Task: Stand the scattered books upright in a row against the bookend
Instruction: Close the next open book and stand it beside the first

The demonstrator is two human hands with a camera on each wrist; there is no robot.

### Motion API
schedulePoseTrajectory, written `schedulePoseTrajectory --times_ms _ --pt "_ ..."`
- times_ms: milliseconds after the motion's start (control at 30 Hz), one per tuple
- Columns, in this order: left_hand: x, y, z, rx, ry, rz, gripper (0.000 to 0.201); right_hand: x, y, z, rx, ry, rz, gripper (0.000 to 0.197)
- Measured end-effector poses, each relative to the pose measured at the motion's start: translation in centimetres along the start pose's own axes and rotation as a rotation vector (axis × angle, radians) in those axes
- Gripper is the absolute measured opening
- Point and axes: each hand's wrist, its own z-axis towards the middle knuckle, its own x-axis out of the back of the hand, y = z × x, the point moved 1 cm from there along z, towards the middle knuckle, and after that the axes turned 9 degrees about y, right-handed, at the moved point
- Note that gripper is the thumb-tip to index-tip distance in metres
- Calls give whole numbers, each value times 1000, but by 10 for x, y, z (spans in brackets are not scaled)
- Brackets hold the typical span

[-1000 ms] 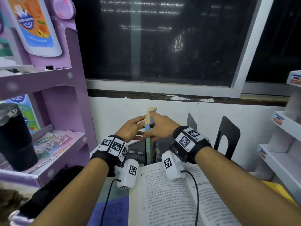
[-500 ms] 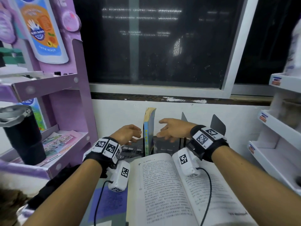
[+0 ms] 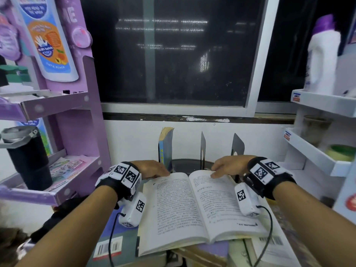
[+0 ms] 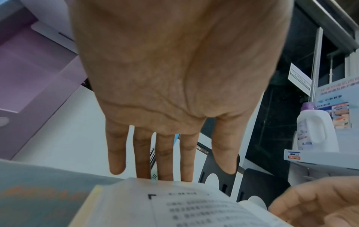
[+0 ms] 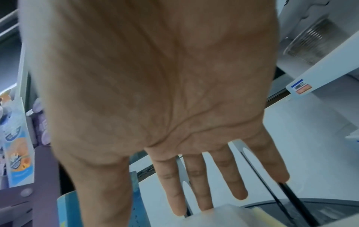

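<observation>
A blue book stands upright on its own at the back, left of two black bookends. In front of it an open book lies flat with its printed pages up. My left hand rests on the far left corner of its pages, fingers straight, their tips hidden behind the page edge. My right hand touches the far right page with straight fingers. Neither hand curls round anything.
More books lie flat under the open one, a purple one at the left and a white one at the right. A purple shelf with a black tumbler stands left, a white shelf right.
Both hands let go of the upright blue book, which stays standing. They drew back toward me and came down on the far edge of the open book.
</observation>
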Motion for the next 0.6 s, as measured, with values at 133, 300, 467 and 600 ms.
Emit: schedulePoseTrajectory --times_ms 133,300,467,600 --pt "-3 6 -6 24 -36 129 43 -7 13 -5 -73 -7 43 53" --pt "-9 3 -4 -35 -68 259 46 -15 24 -4 -123 -28 153 75" --pt "-7 -2 2 -56 13 181 41 -16 26 1 -138 -25 175 88" --pt "-3 -6 8 -78 85 23 32 -14 31 2 -131 37 151 79"
